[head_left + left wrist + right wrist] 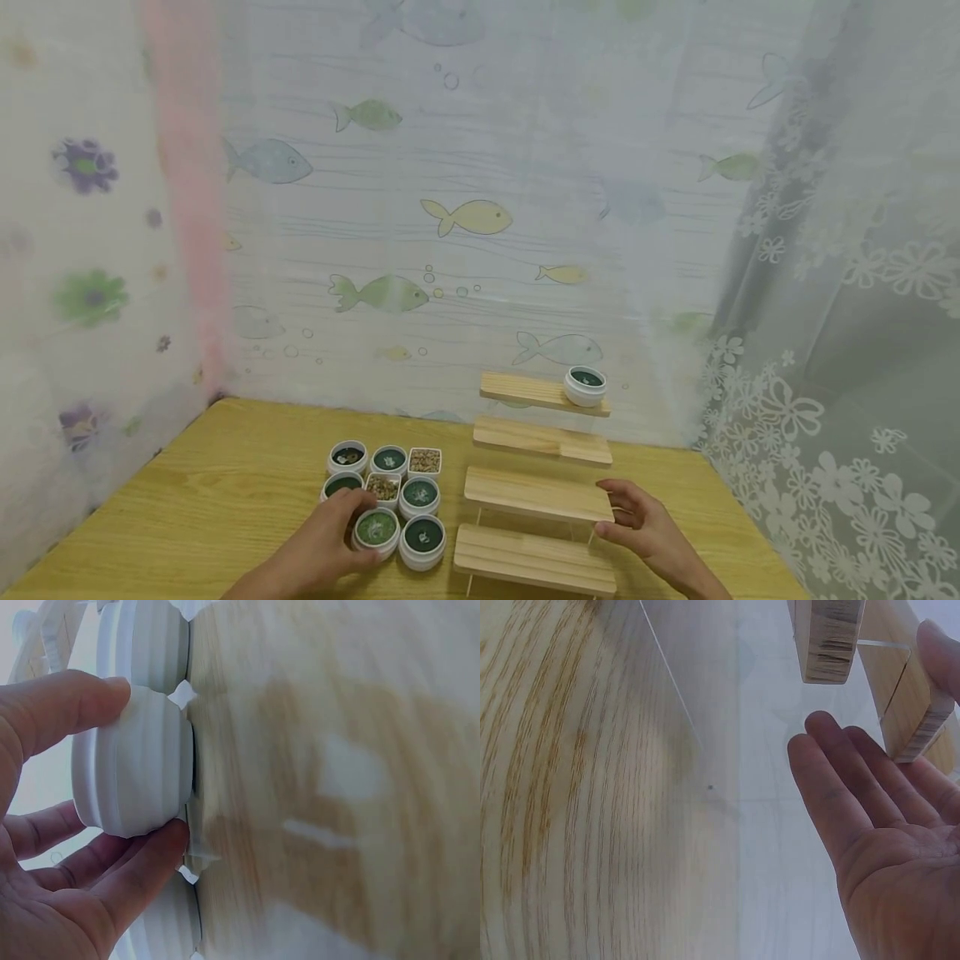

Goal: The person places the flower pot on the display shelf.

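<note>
My left hand [315, 540] grips a small round white pot [377, 528] with a speckled green top. In the left wrist view, thumb and fingers stand on opposite sides of this ribbed pot [142, 765], whose base is at the wooden tabletop. My right hand [647, 529] holds nothing; its thumb and fingers are spread about the right end of a wooden tiered stand [536, 493]. In the right wrist view its fingers [832, 780] extend nearly straight beside the ends of the stand's boards. On the top board's right end sits a white pot [585, 386] with a dark green top.
Close around the gripped pot are several more pots, among them a dark-green-topped one [422, 542] to its right and a square one of gravel [425, 461] farther back. A fish-patterned curtain [465, 325] hangs behind the table [210, 492]; a lacy flowered sheet [832, 467] drapes at right.
</note>
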A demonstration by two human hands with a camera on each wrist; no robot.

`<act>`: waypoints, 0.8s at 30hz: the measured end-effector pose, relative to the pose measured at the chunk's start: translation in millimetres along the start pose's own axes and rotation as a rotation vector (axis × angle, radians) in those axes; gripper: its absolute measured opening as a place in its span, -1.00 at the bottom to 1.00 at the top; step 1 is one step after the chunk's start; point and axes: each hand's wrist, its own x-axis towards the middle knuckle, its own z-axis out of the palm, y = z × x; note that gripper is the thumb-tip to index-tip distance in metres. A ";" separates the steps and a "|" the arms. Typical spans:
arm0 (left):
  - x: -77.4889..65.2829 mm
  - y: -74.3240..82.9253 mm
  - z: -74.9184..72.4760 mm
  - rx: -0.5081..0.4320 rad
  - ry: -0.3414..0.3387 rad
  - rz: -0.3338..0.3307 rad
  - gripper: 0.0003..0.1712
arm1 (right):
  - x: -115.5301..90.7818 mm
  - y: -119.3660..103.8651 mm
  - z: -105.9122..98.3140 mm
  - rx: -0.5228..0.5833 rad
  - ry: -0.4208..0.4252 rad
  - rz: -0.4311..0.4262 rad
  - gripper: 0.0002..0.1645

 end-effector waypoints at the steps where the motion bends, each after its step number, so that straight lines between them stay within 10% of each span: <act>1: -0.2 0.7 -0.4 0.000 -0.002 -0.001 -0.41 | 0.0 0.0 0.0 0.001 -0.001 0.000 -0.23; 10: -1.3 9.6 -4.4 0.014 0.004 -0.023 -0.45 | -0.5 -1.0 -0.1 0.005 -0.005 0.003 -0.22; 24: 4.1 21.7 -10.0 -0.097 0.117 0.155 -0.44 | -1.2 -1.8 0.8 -0.001 0.006 -0.004 -0.23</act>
